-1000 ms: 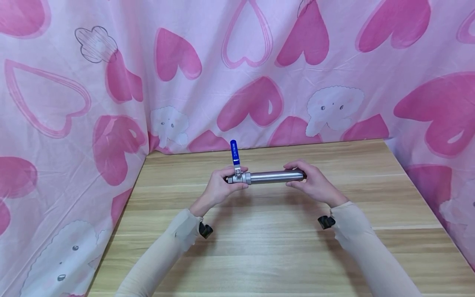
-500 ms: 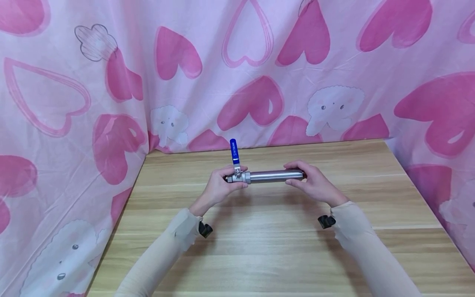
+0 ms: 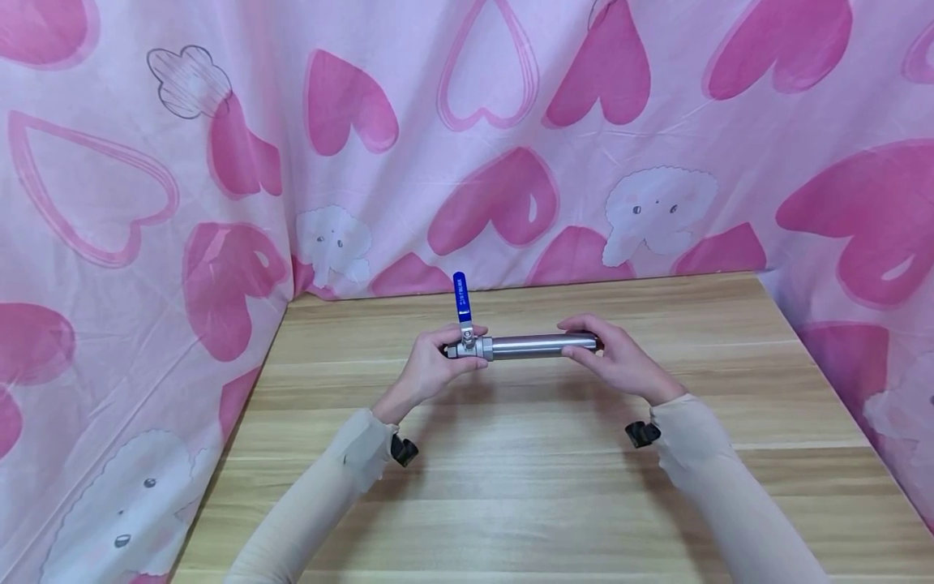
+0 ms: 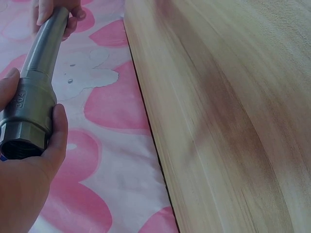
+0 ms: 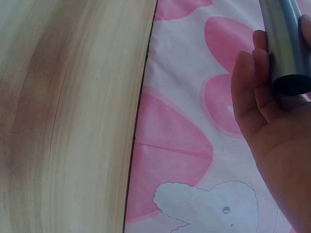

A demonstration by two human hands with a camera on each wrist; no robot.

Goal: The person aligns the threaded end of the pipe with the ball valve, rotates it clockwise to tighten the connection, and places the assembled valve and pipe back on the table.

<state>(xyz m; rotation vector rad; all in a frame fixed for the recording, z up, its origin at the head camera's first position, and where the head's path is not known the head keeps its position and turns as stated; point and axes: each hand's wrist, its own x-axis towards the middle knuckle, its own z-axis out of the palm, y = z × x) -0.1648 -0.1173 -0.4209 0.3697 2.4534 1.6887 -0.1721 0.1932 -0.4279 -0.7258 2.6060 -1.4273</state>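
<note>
A metal ball valve (image 3: 473, 348) with a blue lever handle (image 3: 462, 297) is joined to a smooth steel pipe (image 3: 536, 347). The pair is held level over the table, valve on the left, its lever pointing away from me. My left hand (image 3: 426, 369) grips the valve body, fingers on the far side and thumb on the near side. At the other end, my right hand (image 3: 619, 358) holds the pipe, its thumb lying over the near side. The left wrist view shows the valve's hexagonal open end (image 4: 23, 138); the pipe's open end (image 5: 291, 83) faces the right wrist camera.
The wood-grain table (image 3: 496, 487) spreads beneath both arms. Pink cloth with hearts (image 3: 496, 199) hangs along its back and both sides. A small black device (image 3: 404, 449) sits at the left wrist, another black device (image 3: 642, 435) at the right.
My right thumb has shifted slightly up from the pipe's lower edge onto its near side. The left hand and the valve stay in nearly the same place.
</note>
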